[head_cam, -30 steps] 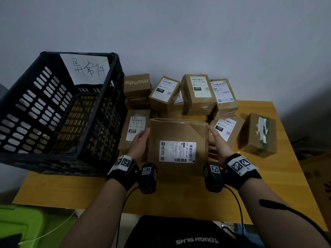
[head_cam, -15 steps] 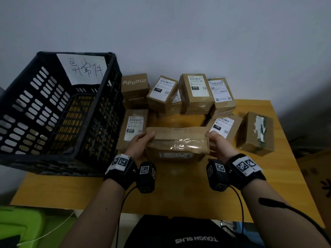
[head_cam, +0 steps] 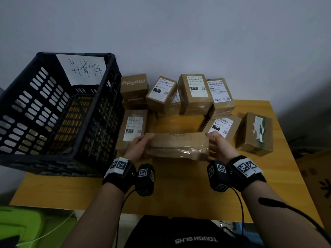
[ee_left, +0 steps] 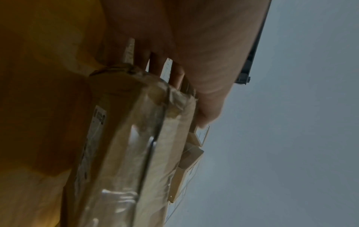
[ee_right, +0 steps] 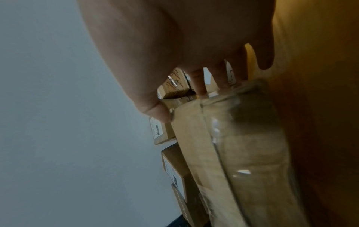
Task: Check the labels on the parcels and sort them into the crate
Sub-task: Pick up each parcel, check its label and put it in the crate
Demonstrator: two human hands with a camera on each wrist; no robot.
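Tipped since a second ago, label now underneath, the parcel [head_cam: 176,146] sits right of the crate [head_cam: 59,111], left hand [head_cam: 138,146] and right hand [head_cam: 221,147] gripping its ends.

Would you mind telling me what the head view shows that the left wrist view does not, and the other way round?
Only the head view shows the black crate with its handwritten paper sign, the right hand, the parcel with a torn label on the wooden table and the readable labels 150, 070, 220 and 15H.

Only the left wrist view shows the white label on the held parcel's face turned toward the table.

Both show the left hand gripping the taped held parcel, with other parcels behind.
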